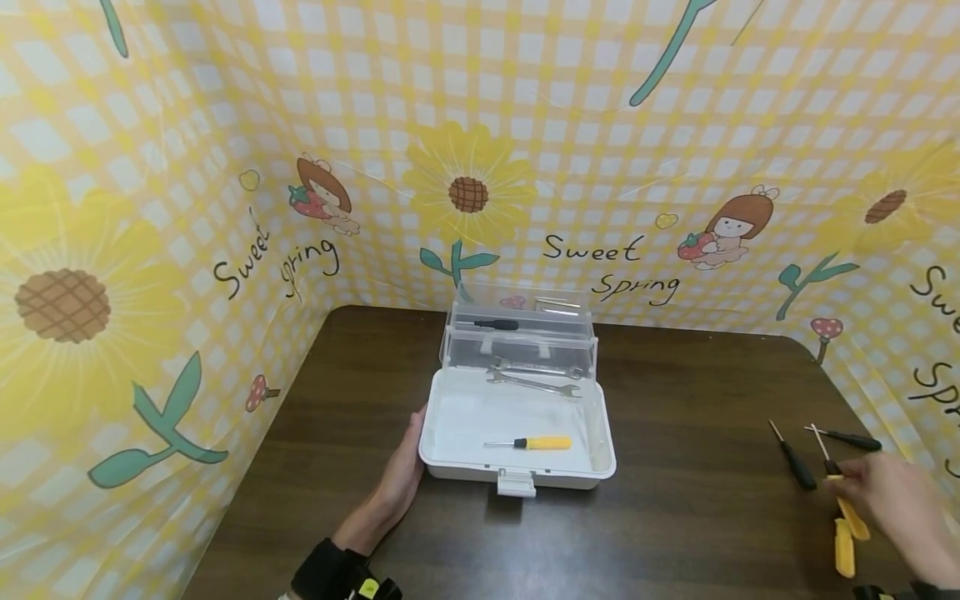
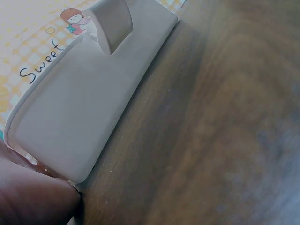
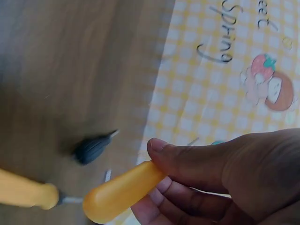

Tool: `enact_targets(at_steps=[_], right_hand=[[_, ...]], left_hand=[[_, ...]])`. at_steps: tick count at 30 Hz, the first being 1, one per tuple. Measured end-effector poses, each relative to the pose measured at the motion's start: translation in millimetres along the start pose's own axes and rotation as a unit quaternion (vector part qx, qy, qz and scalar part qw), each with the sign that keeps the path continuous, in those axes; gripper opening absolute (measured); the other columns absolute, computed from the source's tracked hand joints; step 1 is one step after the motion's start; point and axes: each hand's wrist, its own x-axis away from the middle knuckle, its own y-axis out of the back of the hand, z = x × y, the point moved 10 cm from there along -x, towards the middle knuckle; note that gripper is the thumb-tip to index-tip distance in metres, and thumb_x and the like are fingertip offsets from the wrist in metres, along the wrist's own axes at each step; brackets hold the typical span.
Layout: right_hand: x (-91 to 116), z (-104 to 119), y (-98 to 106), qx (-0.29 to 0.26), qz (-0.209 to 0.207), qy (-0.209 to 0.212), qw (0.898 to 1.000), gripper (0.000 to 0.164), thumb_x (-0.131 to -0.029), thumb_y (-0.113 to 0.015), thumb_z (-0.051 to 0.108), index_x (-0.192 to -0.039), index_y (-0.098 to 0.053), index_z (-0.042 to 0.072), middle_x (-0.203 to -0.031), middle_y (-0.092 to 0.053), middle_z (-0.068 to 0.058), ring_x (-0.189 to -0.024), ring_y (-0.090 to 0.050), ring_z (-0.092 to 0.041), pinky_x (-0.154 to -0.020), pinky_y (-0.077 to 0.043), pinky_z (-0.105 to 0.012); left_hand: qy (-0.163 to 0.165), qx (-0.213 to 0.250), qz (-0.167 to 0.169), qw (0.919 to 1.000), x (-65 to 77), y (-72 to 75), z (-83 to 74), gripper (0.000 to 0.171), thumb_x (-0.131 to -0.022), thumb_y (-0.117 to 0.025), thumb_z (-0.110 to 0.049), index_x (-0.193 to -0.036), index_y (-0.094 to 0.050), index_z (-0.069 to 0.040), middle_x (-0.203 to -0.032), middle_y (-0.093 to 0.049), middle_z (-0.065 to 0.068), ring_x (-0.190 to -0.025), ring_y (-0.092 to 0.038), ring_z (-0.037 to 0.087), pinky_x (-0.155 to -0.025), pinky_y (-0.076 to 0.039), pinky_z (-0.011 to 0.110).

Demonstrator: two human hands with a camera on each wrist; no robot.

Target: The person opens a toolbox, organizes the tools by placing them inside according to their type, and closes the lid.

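Observation:
A white toolbox (image 1: 431,454) stands on the table with its clear lid tipped back. My left hand (image 1: 397,479) lies along its left side, the thumb at a front corner in the left wrist view. On the box floor is a yellow-handled screwdriver (image 1: 546,443); two wrenches (image 1: 534,384) lie behind it. Far to the right, my right hand (image 1: 896,500) pinches another yellow-handled screwdriver (image 3: 123,193) between thumb and fingers. Beside that hand lie a third yellow-handled screwdriver (image 1: 844,550) and two black-handled ones (image 1: 795,467), the other (image 1: 858,440) farther back.
Clear trays (image 1: 517,342) at the back of the box hold a black-handled tool (image 1: 498,324) and thin metal rods (image 1: 557,306). A latch (image 1: 517,483) juts from the front. Patterned cloth (image 1: 480,108) hangs around the dark wooden table (image 1: 675,500).

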Motion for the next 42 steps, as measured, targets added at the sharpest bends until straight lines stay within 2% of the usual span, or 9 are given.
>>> enact_targets(at_steps=[5,8,12,17,23,28,31,35,42], right_hand=[[-11.2,30.4,15.4,0.002,-0.016,0.024,1.000,0.029,-0.088,-0.082,0.004,-0.062,-0.068,0.007,-0.052,-0.053,0.006,-0.047,-0.041,-0.014,-0.046,-0.029,-0.026],[-18.5,49.4,24.5,-0.001,-0.020,0.029,0.999,0.017,-0.088,-0.082,0.006,-0.076,-0.076,-0.005,-0.056,-0.062,-0.001,-0.046,-0.044,-0.013,-0.046,-0.029,-0.027],[-27.5,76.6,35.2,-0.001,-0.028,0.039,0.999,0.021,-0.088,-0.083,0.007,-0.094,-0.078,-0.012,-0.065,-0.070,-0.010,-0.044,-0.046,-0.014,-0.045,-0.029,-0.028],[-35.2,113.2,47.3,-0.004,-0.050,0.085,0.995,0.026,-0.085,-0.086,0.007,-0.100,-0.078,-0.012,-0.070,-0.074,-0.013,-0.045,-0.051,-0.012,-0.042,-0.031,-0.028],[-43.0,153.8,58.7,-0.012,-0.062,0.129,0.990,0.029,-0.085,-0.087,0.009,-0.105,-0.079,-0.009,-0.076,-0.077,-0.012,-0.052,-0.060,-0.014,-0.044,-0.042,-0.032],[-44.4,192.6,69.4,-0.010,-0.098,0.186,0.978,0.025,-0.080,-0.090,0.007,-0.101,-0.082,-0.004,-0.075,-0.077,-0.009,-0.058,-0.068,-0.020,-0.049,-0.051,-0.037],[-45.7,214.7,74.4,-0.007,-0.115,0.217,0.969,0.023,-0.078,-0.091,0.006,-0.098,-0.083,-0.002,-0.073,-0.076,-0.006,-0.057,-0.066,-0.016,-0.049,-0.050,-0.035],[-49.9,241.9,74.3,-0.013,-0.108,0.243,0.964,0.020,-0.078,-0.091,0.004,-0.096,-0.084,0.001,-0.073,-0.076,-0.003,-0.057,-0.061,-0.008,-0.051,-0.048,-0.032],[-58.5,278.6,57.7,-0.043,-0.042,0.260,0.964,0.017,-0.084,-0.088,0.004,-0.100,-0.084,0.002,-0.079,-0.077,0.000,-0.058,-0.054,-0.003,-0.054,-0.044,-0.028]], left_hand=[[0.001,0.000,0.000,1.0000,0.2,-0.2,-0.2,0.084,-0.111,-0.016,-0.065,-0.171,-0.001,-0.009,-0.179,0.002,0.009,-0.164,0.006,0.027,-0.130,0.004,0.058],[0.001,0.001,-0.001,1.0000,0.5,-0.1,-0.2,0.083,-0.111,-0.016,-0.065,-0.171,-0.001,-0.008,-0.179,0.002,0.009,-0.164,0.007,0.027,-0.130,0.004,0.058],[-0.009,0.002,0.000,1.0000,0.5,-0.5,-2.1,0.082,-0.112,-0.015,-0.062,-0.170,-0.001,-0.006,-0.179,0.002,0.011,-0.164,0.007,0.028,-0.129,0.004,0.058],[-0.014,0.005,0.001,0.9999,-1.0,0.0,-2.9,0.082,-0.113,-0.015,-0.062,-0.170,-0.001,-0.005,-0.179,0.002,0.010,-0.164,0.007,0.027,-0.130,0.004,0.055],[-0.002,0.001,0.002,1.0000,-0.2,0.0,-0.1,0.083,-0.111,-0.016,-0.065,-0.171,-0.001,-0.008,-0.179,0.002,0.009,-0.164,0.007,0.028,-0.129,0.004,0.058],[0.000,0.000,0.000,1.0000,1.3,0.6,0.5,0.083,-0.111,-0.017,-0.065,-0.171,-0.001,-0.008,-0.179,0.002,0.010,-0.164,0.007,0.028,-0.129,0.004,0.058],[-0.001,0.000,0.000,1.0000,1.9,0.8,-0.6,0.083,-0.112,-0.016,-0.064,-0.171,-0.001,-0.008,-0.179,0.002,0.010,-0.164,0.007,0.028,-0.130,0.004,0.058],[-0.002,0.000,0.000,1.0000,2.5,1.0,-1.6,0.082,-0.112,-0.016,-0.064,-0.171,-0.001,-0.008,-0.179,0.002,0.010,-0.164,0.007,0.028,-0.130,0.004,0.058],[0.002,0.000,0.002,1.0000,2.3,0.7,-0.7,0.083,-0.111,-0.017,-0.065,-0.171,-0.002,-0.009,-0.179,0.001,0.009,-0.164,0.006,0.028,-0.129,0.004,0.059]])
